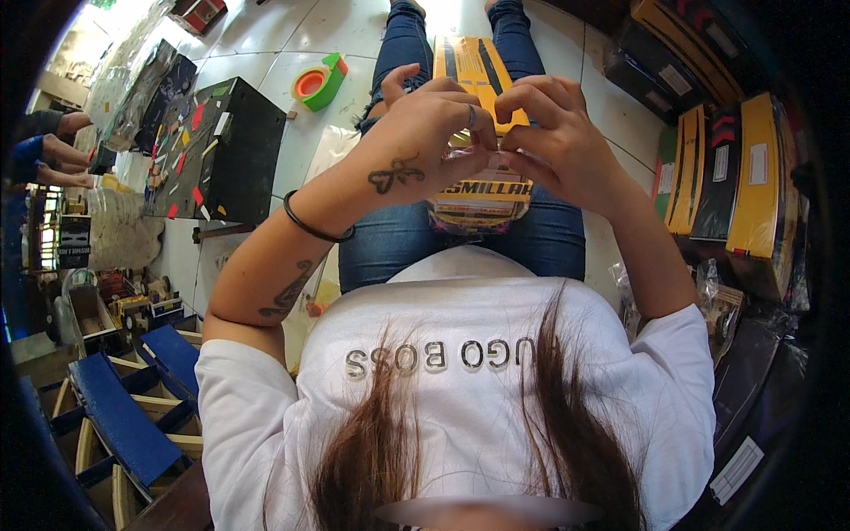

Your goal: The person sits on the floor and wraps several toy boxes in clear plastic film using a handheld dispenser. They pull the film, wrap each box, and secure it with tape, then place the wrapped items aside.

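A long yellow-and-black object (469, 64), which looks like a toy truck, lies on my lap between my jeans-clad legs. Its near end (482, 212) carries lettering and has a glossy sheen like clear film. Above its middle, my left hand (447, 128) is closed, thumb and index finger pinched together. Facing it, my right hand (562, 133) also pinches, its fingers curled and its thumb tip close to the left one. Whatever sits between the fingertips is too small to make out. Both hands cover part of the yellow object.
A green tape dispenser (333, 87) lies on the tiled floor ahead. Left of it stands a black box (252, 133) dotted with coloured scraps. Blue wooden frames (124, 416) are at lower left, wrapped yellow-and-black pieces (757, 177) at right. Another person's hands (66, 159) show far left.
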Demonstrator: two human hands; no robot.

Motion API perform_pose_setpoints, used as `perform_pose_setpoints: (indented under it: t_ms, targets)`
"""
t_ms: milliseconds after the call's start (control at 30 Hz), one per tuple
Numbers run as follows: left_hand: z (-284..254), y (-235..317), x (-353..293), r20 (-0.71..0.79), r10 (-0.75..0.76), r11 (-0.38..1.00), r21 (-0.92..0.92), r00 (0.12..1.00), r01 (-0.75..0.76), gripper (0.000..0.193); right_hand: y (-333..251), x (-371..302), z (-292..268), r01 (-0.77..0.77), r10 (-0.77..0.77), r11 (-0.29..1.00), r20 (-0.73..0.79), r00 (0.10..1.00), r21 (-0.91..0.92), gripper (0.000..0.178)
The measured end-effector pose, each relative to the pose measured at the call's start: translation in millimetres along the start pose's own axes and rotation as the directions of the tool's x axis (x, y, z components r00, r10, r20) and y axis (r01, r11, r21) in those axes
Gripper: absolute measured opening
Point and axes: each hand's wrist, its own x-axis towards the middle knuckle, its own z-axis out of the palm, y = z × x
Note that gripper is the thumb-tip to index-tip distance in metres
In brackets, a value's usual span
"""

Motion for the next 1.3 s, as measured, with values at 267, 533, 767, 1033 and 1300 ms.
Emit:
perform_pose_setpoints:
  t_ms: [267, 533, 767, 1033, 1300]
  targets:
    - [14, 0, -6, -0.072, -0.034, 0.999, 0.025, 0.997, 0.036, 0.013, 3, -3, -20, -0.231, 0.211, 0.941, 0.108, 0.972, 0.246, 0.014]
    - [-1, -3, -18, -0.150, -0.022, 0.998, 0.060, 0.988, 0.032, 0.010, -15, -8, 9, -0.145, 0.158, 0.972, -0.057, 0.986, 0.187, 0.013]
    - [3, 4, -9, -0.080, 0.001, 0.998, 0.064, 0.997, 0.004, 0.012, -10, -1, -1, -0.107, 0.108, 0.980, 0.002, 0.994, 0.171, 0.013]
    - [17, -13, 0, 0.423, -0.378, 0.544, -0.618, 0.823, 0.568, 0.020, -27, -11, 9, -0.098, 0.059, 0.983, -0.239, 0.969, -0.152, 0.021]
    - [13, -3, -6, -0.065, 0.038, 0.997, 0.074, 0.997, -0.033, 0.019, -17, -17, 15, -0.063, 0.049, 0.990, -0.111, 0.993, -0.123, 0.020]
